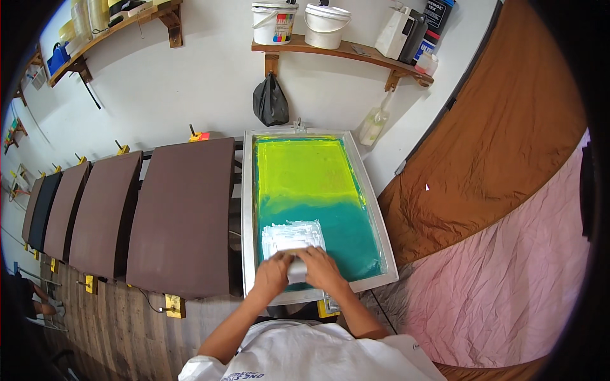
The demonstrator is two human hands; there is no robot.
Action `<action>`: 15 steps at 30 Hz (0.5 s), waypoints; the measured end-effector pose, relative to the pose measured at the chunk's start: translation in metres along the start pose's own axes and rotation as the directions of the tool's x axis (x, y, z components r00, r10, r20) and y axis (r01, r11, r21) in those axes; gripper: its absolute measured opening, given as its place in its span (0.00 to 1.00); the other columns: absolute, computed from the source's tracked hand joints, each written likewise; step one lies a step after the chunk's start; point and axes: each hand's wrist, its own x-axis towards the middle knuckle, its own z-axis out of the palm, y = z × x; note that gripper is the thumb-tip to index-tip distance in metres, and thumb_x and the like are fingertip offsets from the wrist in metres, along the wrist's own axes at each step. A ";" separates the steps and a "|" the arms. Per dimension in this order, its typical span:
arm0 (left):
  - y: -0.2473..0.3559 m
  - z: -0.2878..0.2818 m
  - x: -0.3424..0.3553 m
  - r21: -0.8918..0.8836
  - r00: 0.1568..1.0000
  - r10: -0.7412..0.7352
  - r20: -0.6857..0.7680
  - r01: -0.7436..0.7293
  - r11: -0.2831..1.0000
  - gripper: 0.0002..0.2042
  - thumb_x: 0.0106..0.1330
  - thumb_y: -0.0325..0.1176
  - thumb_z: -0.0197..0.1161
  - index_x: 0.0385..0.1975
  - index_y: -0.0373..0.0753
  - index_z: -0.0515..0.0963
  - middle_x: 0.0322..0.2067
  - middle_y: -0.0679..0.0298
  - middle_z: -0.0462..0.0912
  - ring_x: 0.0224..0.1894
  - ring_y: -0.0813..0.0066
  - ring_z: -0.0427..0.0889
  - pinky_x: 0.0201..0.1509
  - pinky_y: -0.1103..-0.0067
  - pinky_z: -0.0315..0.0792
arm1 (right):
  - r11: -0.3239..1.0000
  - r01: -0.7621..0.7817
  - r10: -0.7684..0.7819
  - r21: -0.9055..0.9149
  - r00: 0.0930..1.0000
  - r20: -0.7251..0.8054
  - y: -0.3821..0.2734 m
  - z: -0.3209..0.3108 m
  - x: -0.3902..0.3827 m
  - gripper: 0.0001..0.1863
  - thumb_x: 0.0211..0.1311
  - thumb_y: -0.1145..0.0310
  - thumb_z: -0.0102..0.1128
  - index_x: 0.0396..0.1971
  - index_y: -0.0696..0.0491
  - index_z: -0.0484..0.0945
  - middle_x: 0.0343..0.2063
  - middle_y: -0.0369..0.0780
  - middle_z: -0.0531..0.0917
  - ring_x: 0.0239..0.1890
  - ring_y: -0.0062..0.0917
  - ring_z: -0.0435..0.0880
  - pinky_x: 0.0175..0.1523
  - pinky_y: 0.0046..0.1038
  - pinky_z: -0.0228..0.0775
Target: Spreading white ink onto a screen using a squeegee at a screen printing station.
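Observation:
A silk-screen frame [387, 254] lies in front of me, its mesh lime green on the far half and teal [343, 232] on the near half. A patch of white ink [289, 232] spreads over the mesh's lower left. My left hand [272, 274] and my right hand [321, 268] are both closed on a pale squeegee [297, 272], side by side at the near edge of the white ink. The squeegee's blade is largely hidden by my hands. A metal clamp [298, 126] sits on the frame's far edge.
Brown padded pallets [178, 216] line up to the left. Wall shelves [343, 51] hold buckets [272, 22] and containers; a black bag [272, 98] hangs below. Brown fabric [445, 165] and pink fabric [495, 273] fill the right. Another person's arm [43, 306] shows at far left.

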 end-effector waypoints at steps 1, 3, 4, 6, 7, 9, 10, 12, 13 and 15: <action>0.011 -0.002 -0.010 0.018 0.998 -0.023 0.058 0.022 1.000 0.19 0.48 0.18 0.59 0.43 0.37 0.78 0.40 0.50 0.81 0.37 0.49 0.83 0.40 0.62 0.79 | 1.000 -0.023 0.023 0.002 1.000 0.013 -0.005 0.000 -0.013 0.26 0.42 0.83 0.59 0.47 0.55 0.74 0.46 0.45 0.77 0.51 0.43 0.75 0.55 0.40 0.71; 0.023 0.001 -0.033 0.003 0.999 0.006 0.035 -0.006 1.000 0.20 0.48 0.21 0.61 0.45 0.37 0.77 0.42 0.50 0.80 0.37 0.50 0.84 0.42 0.63 0.79 | 0.999 -0.023 0.022 0.024 0.999 0.045 -0.013 -0.003 -0.037 0.27 0.42 0.82 0.60 0.48 0.54 0.75 0.47 0.45 0.77 0.52 0.43 0.75 0.57 0.40 0.70; 0.028 -0.002 -0.041 0.002 0.999 0.033 0.026 -0.033 0.999 0.21 0.48 0.22 0.63 0.46 0.37 0.77 0.43 0.49 0.80 0.37 0.50 0.84 0.42 0.64 0.79 | 0.999 -0.016 0.013 0.047 0.998 0.061 -0.018 -0.006 -0.048 0.27 0.42 0.82 0.60 0.49 0.54 0.75 0.47 0.46 0.77 0.53 0.43 0.75 0.57 0.39 0.70; 0.038 -0.013 -0.046 -0.012 0.990 -0.025 0.141 0.027 1.000 0.20 0.48 0.30 0.69 0.45 0.38 0.79 0.39 0.51 0.82 0.37 0.51 0.84 0.43 0.64 0.79 | 0.998 -0.006 0.003 0.055 0.999 0.044 -0.022 -0.009 -0.056 0.26 0.42 0.81 0.60 0.48 0.54 0.77 0.46 0.46 0.78 0.51 0.43 0.77 0.55 0.40 0.71; 0.042 -0.020 -0.042 0.001 0.972 -0.071 0.226 0.073 0.997 0.20 0.48 0.32 0.70 0.44 0.39 0.79 0.36 0.51 0.83 0.37 0.51 0.84 0.42 0.64 0.79 | 0.998 -0.047 0.041 0.041 0.991 0.127 -0.025 -0.017 -0.054 0.25 0.42 0.81 0.60 0.47 0.54 0.78 0.44 0.46 0.80 0.50 0.43 0.78 0.54 0.41 0.72; 0.038 -0.025 -0.030 -0.006 0.967 -0.070 0.245 0.074 0.997 0.13 0.51 0.29 0.65 0.39 0.40 0.81 0.30 0.52 0.84 0.34 0.51 0.84 0.39 0.62 0.78 | 0.998 -0.055 0.055 -0.006 0.976 0.212 -0.028 -0.032 -0.041 0.23 0.43 0.80 0.59 0.44 0.53 0.80 0.40 0.46 0.82 0.46 0.44 0.81 0.50 0.42 0.74; 0.033 -0.026 -0.020 0.024 0.962 -0.072 0.262 0.068 0.997 0.12 0.52 0.27 0.63 0.38 0.40 0.81 0.30 0.51 0.84 0.33 0.50 0.84 0.39 0.62 0.78 | 0.998 -0.056 0.057 -0.010 0.979 0.196 -0.025 -0.036 -0.030 0.22 0.44 0.80 0.59 0.44 0.53 0.80 0.39 0.46 0.82 0.46 0.44 0.81 0.50 0.42 0.74; 0.020 -0.027 0.005 0.069 0.970 -0.100 0.220 0.087 0.994 0.13 0.52 0.24 0.60 0.38 0.40 0.81 0.31 0.50 0.84 0.34 0.50 0.84 0.39 0.61 0.78 | 0.999 -0.043 0.047 -0.030 0.988 0.145 -0.017 -0.038 -0.004 0.21 0.45 0.80 0.58 0.43 0.53 0.80 0.39 0.47 0.82 0.46 0.44 0.81 0.49 0.43 0.74; 0.010 -0.024 0.016 0.035 0.980 -0.089 0.175 0.084 0.996 0.14 0.51 0.23 0.60 0.39 0.40 0.81 0.31 0.50 0.84 0.35 0.49 0.84 0.39 0.60 0.78 | 0.998 -0.033 0.038 -0.046 0.993 0.110 -0.014 -0.039 0.010 0.20 0.45 0.80 0.57 0.42 0.53 0.80 0.39 0.48 0.82 0.45 0.44 0.81 0.49 0.43 0.74; -0.001 -0.021 0.037 0.035 0.992 -0.079 0.099 0.076 0.996 0.15 0.51 0.21 0.59 0.41 0.38 0.81 0.32 0.48 0.83 0.36 0.48 0.84 0.41 0.61 0.78 | 0.997 -0.051 0.054 -0.059 0.998 0.043 -0.004 -0.032 0.033 0.19 0.45 0.80 0.58 0.41 0.53 0.80 0.37 0.48 0.82 0.44 0.44 0.81 0.48 0.44 0.73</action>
